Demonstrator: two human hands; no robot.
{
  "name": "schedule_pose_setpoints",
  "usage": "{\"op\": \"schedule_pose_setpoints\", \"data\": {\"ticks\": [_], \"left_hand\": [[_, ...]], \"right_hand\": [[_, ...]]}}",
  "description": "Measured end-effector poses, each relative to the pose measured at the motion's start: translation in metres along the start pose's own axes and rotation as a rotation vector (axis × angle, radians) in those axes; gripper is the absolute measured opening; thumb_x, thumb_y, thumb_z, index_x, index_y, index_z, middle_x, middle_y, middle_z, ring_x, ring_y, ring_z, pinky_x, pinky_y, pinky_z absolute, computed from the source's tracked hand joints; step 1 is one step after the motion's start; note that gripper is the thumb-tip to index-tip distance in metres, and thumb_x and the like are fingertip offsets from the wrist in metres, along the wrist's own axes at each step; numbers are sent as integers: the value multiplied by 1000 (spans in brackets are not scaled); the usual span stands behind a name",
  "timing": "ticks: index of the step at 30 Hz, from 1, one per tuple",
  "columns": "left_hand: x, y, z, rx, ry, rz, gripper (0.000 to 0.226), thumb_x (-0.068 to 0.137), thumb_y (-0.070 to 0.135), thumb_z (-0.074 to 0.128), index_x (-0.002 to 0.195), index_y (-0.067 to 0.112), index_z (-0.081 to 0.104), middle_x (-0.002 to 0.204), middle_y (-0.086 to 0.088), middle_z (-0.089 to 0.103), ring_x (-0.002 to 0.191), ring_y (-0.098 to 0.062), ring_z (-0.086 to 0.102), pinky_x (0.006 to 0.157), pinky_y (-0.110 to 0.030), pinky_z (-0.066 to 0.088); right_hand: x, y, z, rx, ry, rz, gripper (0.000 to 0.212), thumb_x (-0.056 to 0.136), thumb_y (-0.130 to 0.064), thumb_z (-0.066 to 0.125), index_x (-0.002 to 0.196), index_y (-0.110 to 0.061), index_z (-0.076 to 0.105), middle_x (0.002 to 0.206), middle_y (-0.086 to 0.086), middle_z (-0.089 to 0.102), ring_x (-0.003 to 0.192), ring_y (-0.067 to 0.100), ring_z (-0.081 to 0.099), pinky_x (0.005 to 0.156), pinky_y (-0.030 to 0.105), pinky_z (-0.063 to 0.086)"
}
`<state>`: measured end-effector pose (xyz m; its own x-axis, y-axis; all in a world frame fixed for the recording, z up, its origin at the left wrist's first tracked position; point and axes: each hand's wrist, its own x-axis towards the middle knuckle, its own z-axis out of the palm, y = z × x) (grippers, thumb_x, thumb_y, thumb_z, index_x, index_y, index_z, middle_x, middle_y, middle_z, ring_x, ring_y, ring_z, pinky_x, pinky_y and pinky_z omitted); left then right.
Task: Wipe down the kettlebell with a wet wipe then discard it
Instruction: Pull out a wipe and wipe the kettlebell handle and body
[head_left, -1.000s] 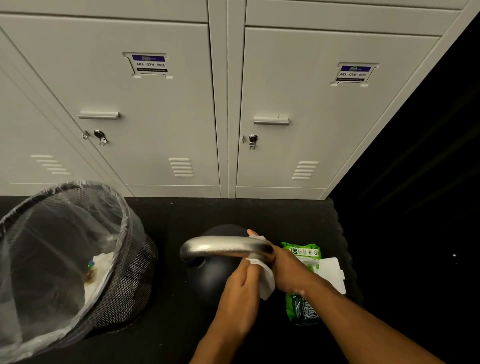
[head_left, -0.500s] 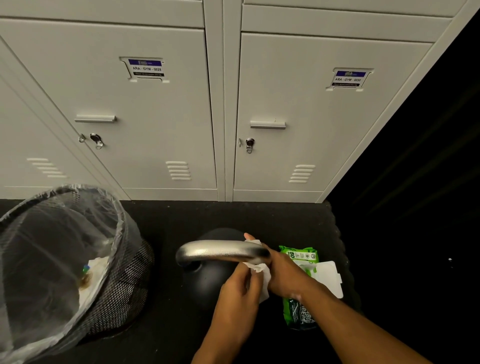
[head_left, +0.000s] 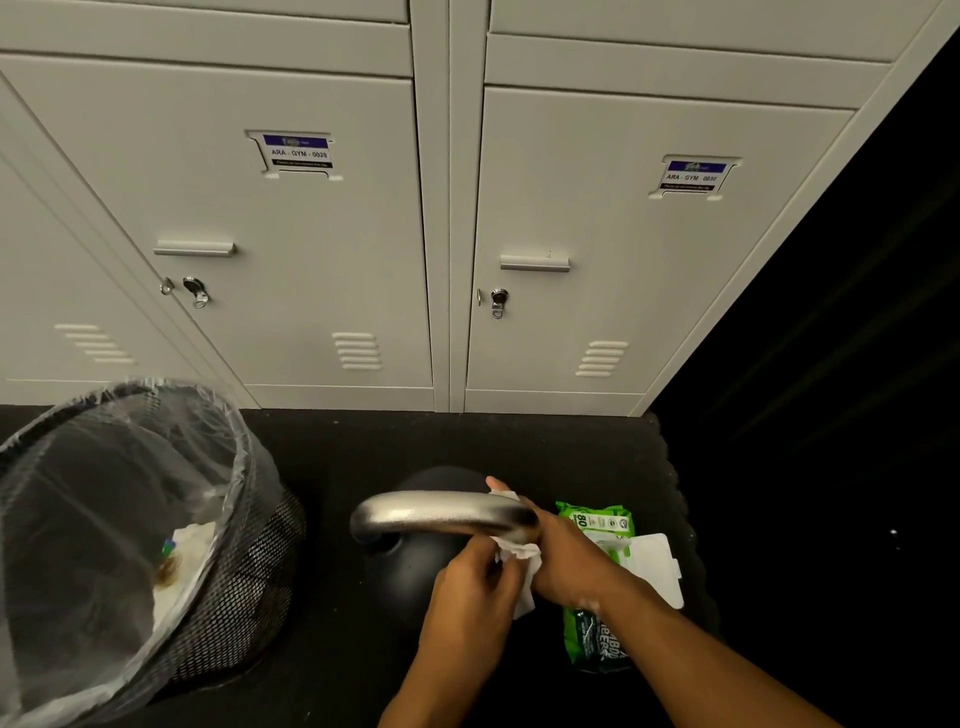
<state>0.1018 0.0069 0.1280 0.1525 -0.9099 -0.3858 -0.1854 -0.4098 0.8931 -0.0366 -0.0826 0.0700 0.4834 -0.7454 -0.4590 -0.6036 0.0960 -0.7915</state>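
Observation:
A black kettlebell (head_left: 415, 566) with a silver handle (head_left: 431, 514) stands on the dark floor mat in front of the lockers. A white wet wipe (head_left: 519, 558) is bunched at the right end of the handle, partly wrapped around it. My right hand (head_left: 566, 561) grips that end of the handle through the wipe. My left hand (head_left: 472, 603) sits just below the handle and pinches the hanging part of the wipe. Much of the wipe is hidden between my hands.
A black mesh bin (head_left: 239, 597) with a clear liner and some trash inside stands at the left. A green wet wipe pack (head_left: 597, 525) with its white lid open lies right of the kettlebell. Grey lockers (head_left: 322, 270) close off the back.
My hands stay at the right end of the handle. The hanging flap of the wipe has been gathered up and is now more bunched between my hands.

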Motion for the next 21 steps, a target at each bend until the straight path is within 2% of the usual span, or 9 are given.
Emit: {"op": "schedule_pose_setpoints", "data": {"ticks": [5,8,12,17,21], "left_hand": [[-1,0,-4,18,-21,3,10,97,30,62,105,28,68,98,9,76,94,-1,70,91,-35,57],[-1,1,-3,46,10,7,9,97,31,61,102,28,69,93,10,76,90,-1,70,86,-33,57],[-4,0,-5,31,56,-5,8,98,30,62,97,29,70,87,12,76,84,1,70,77,-25,55],[-1,3,-16,6,65,-76,15,98,28,60,92,21,72,83,1,76,80,-11,72,81,-40,59],[-2,7,-26,0,86,-87,17,98,28,60,87,20,70,79,-1,75,76,-12,73,80,-41,59]], "right_hand": [[-1,-2,-1,-18,-6,16,83,94,-41,76,157,-58,25,139,-30,49,131,-4,47,101,3,31],[-2,-5,-1,-38,-2,15,84,95,-40,75,160,-55,24,141,-27,49,133,-1,47,106,11,31],[-2,-7,-1,-91,-3,17,92,92,-35,79,160,-55,21,150,-20,52,138,4,51,108,12,33],[-4,-7,-3,-71,-18,39,100,87,-24,83,160,-55,22,146,-22,54,133,1,52,106,14,36],[-7,-7,-1,-37,5,48,107,76,-28,89,159,-56,27,149,-21,56,135,3,54,113,22,42]]}}
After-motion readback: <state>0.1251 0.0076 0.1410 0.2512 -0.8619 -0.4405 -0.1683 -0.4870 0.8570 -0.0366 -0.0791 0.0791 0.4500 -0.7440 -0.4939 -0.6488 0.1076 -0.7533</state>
